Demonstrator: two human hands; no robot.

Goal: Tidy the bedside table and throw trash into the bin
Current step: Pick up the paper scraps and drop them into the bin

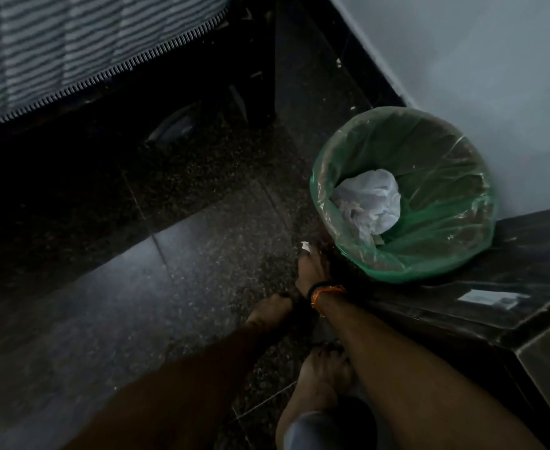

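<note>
On the dark floor at seven o'clock from the green-lined bin (429, 261), my right hand (309, 271) pinches a white paper scrap (305, 245), seemingly light, soft, best held by its edge, while my left hand (272, 308) looks curled, empty.

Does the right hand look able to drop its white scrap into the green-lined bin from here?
Probably yes. The right hand holds a white scrap just short of the bin rim, nothing lies between them, and the bin mouth is open with only crumpled paper inside.
</note>
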